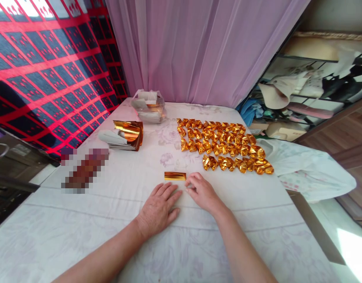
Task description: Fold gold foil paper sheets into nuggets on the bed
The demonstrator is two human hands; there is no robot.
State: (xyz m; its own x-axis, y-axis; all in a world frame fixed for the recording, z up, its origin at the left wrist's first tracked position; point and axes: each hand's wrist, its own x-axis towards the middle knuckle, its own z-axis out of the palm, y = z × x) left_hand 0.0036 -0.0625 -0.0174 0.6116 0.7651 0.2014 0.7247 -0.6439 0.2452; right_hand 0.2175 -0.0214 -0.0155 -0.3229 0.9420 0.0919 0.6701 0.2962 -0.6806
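Indoors, across a pale, flower-printed cloth (110,220), shiny gold paperwork spreads beneath a red-and-navy gridded fabric (59,67) at far left. From where I stand, one loose, curling stack (133,135) of matte grey-white and mirror-bright gold sheets comes first, then one crinkled, see-through plastic bag (149,110) packed with more. The person's left hand (157,206) lies palm down and unclenched, fingers spread, fingertips just at the near edge of one flat, narrow gold strip (175,176), which lies on the cloth in front of both hands. The right hand (203,190) is curled, thumb toward fingers, at the strip's right end; whether it pinches it, I cannot tell. Farther right, crumpled-looking, faceted gold pieces (224,148) form four rows, too crowded to count singly.
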